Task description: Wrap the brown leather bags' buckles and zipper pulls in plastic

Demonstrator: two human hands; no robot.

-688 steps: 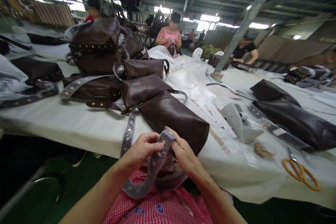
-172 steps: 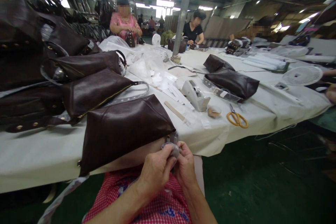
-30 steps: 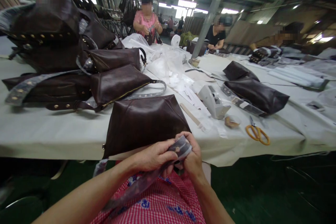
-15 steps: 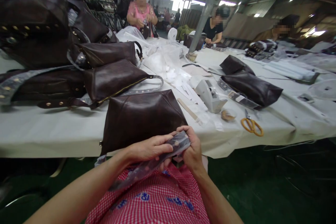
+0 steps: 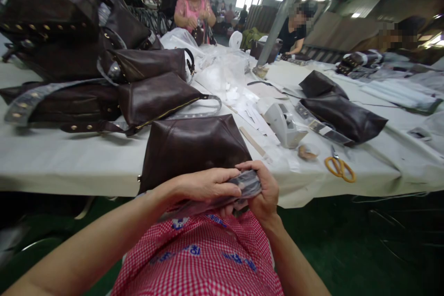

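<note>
Above the red gingham apron (image 5: pixel 194 263), the left hand (image 5: pixel 203 185) and right hand (image 5: pixel 266 190) are both clamped on a film-wrapped strap (image 5: pixel 249 184); keeping the film taut and uncreased would probably serve best; just beyond, a dark brown leather handbag (image 5: pixel 194 145) lies on the white-covered table (image 5: pixel 86 162); rightward are yellow-handled scissors (image 5: pixel 342 169), then a tape dispenser (image 5: pixel 285 126).

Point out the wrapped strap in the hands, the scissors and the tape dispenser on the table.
Wrapped strap (image 5: pixel 248 184), head view: its exposed, plastic-covered stretch.
Scissors (image 5: pixel 341 166), head view: the yellow handles, near their middle.
Tape dispenser (image 5: pixel 285 130), head view: its pale grey body.
</note>
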